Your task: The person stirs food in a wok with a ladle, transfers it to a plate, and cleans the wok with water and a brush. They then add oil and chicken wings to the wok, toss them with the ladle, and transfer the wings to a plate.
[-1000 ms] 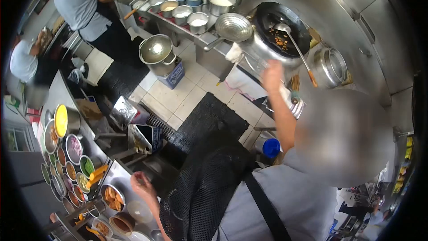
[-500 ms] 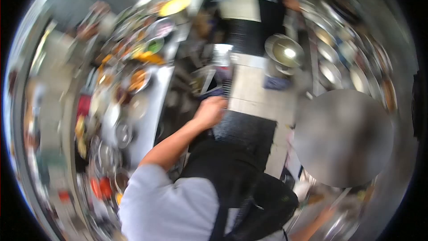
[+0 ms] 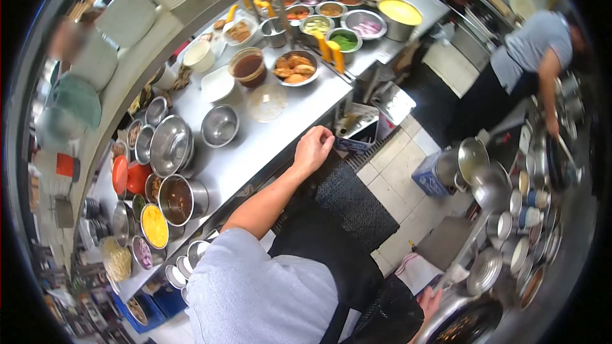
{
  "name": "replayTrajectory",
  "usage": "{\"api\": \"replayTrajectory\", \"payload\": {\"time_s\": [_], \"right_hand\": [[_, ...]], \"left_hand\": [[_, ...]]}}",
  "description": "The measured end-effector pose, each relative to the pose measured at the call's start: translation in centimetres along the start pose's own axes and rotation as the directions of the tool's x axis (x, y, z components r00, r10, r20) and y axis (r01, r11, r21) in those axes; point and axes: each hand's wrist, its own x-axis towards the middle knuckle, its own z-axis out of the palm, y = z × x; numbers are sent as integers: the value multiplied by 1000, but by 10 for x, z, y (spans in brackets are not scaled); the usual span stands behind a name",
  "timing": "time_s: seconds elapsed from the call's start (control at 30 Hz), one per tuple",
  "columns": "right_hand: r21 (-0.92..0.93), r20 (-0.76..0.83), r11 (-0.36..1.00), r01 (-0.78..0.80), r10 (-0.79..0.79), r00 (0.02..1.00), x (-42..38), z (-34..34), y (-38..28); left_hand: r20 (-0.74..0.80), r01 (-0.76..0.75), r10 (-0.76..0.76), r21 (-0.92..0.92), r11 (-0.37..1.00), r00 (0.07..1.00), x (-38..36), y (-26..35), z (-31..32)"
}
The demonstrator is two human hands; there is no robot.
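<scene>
My left hand hangs in front of the steel counter, its fingers curled with nothing visible in them. Nearest to it on the counter are a clear round lid and a steel bowl of orange-brown meat pieces. Low on the right, my right hand is partly hidden by the black apron; its fingers look apart and I see nothing held. Beside it are a dark wok with bits of food inside and a white cloth with red stripes.
Bowls of chopped food and a pot of yellow liquid crowd the counter's far end. Steel bowls stand nearer. A co-worker leans over the stove side at right. A black mat lies on the tiled floor.
The view has swung left, towards the counter, and is sharper. The large blurred round metal shape at right no longer shows there. The co-worker is more fully in view.
</scene>
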Motion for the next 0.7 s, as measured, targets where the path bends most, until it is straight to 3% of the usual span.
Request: {"api": "replayTrajectory", "payload": {"time_s": [0.07, 0.1, 0.13, 0.2, 0.23, 0.27, 0.33, 0.47, 0.53, 0.7], "right_hand": [[-80, 310, 996, 26, 0, 951, 16, 89, -66], [-121, 454, 986, 115, -48, 890, 26, 132, -86], [-148, 589, 967, 205, -81, 804, 36, 177, -101], [-83, 794, 972, 220, -69, 604, 37, 276, -142], [-72, 844, 961, 267, -84, 530, 32, 320, -160], [-58, 886, 950, 308, -92, 454, 26, 360, -176], [-95, 913, 913, 398, -79, 400, 9, 422, -203], [-156, 928, 869, 471, -35, 371, -11, 500, -220], [-187, 929, 725, 663, -90, 360, -15, 521, -222], [-189, 931, 590, 785, -147, 335, -16, 536, -225]], "left_hand": [[-98, 159, -169, -107, 982, 981, 7, -30, -29], [-128, 253, -275, -170, 953, 953, 11, -44, -44], [-148, 272, -300, -183, 945, 942, 18, -59, -58], [-360, 251, -351, -296, 922, 865, 29, -89, -82], [-313, 301, -462, -447, 842, 830, 39, -104, -95], [-272, 279, -495, -566, 776, 825, 49, -114, -109], [-317, 219, -575, -704, 675, 754, 74, -124, -131], [-288, 239, -690, -792, 561, 664, 133, -156, -159], [-148, 237, -774, -902, 361, 616, 157, -173, -159], [-107, 254, -775, -910, 329, 622, 178, -187, -152]]}}
